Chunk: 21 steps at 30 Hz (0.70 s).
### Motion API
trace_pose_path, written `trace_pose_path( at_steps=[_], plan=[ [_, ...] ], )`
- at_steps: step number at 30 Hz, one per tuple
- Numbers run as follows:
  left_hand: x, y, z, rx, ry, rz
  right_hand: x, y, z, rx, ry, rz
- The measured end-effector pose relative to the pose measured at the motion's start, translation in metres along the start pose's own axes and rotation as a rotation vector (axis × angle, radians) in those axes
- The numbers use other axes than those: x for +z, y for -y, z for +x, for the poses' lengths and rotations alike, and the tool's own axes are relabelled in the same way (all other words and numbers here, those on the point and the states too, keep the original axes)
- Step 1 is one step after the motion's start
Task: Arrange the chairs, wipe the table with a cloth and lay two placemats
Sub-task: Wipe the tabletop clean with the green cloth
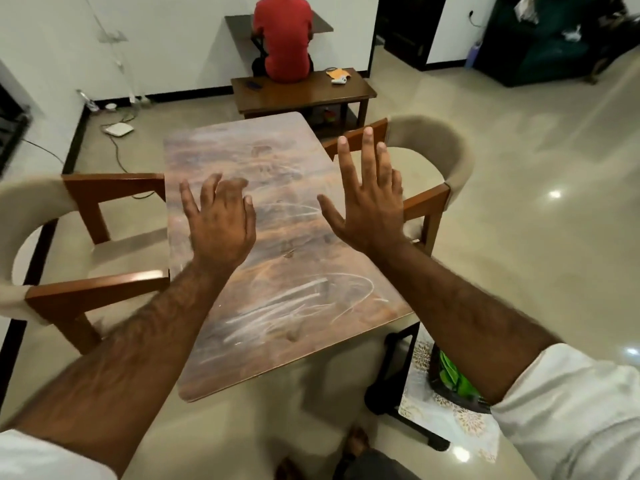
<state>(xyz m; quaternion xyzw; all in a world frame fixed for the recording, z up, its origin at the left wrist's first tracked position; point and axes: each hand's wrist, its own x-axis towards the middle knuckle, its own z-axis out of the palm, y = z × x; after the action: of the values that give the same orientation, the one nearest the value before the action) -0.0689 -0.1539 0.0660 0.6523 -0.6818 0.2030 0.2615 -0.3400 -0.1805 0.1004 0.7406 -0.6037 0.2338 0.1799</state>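
Observation:
A brown marbled table (277, 306) with white smears on its top stands in front of me. My left hand (221, 223) and my right hand (367, 206) are held above it, fingers spread, holding nothing. A beige-backed wooden chair (52, 237) stands at the table's left side and a matching chair (433, 161) at its right side, both facing the table. At lower right a floral placemat (446, 420) lies on a black stool, with a green cloth (453, 375) on it, partly hidden by my right forearm.
A person in a red shirt (284, 39) sits on a wooden bench (301, 91) beyond the table's far end. A white box (118, 129) and cables lie on the floor at the left wall. A dark sofa (540, 43) stands at the far right. My feet (356, 445) show at the bottom.

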Motion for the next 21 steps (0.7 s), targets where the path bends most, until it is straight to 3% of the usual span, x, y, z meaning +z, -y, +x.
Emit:
trace_pose_path(
  at_steps=[7,13,16,21],
  plan=[
    [0.042,-0.059,0.024,0.082,-0.016,-0.031,0.024,-0.065,0.005,-0.061,-0.044,0.18],
    [0.071,-0.148,0.045,0.119,-0.039,-0.128,0.035,-0.135,-0.003,0.04,-0.131,0.146],
    [0.09,-0.213,0.037,0.122,0.144,-0.31,0.036,-0.177,-0.037,0.172,-0.074,0.167],
    [0.157,-0.33,-0.017,0.283,0.58,-0.593,0.061,-0.257,-0.139,0.547,0.183,0.044]
  ],
)
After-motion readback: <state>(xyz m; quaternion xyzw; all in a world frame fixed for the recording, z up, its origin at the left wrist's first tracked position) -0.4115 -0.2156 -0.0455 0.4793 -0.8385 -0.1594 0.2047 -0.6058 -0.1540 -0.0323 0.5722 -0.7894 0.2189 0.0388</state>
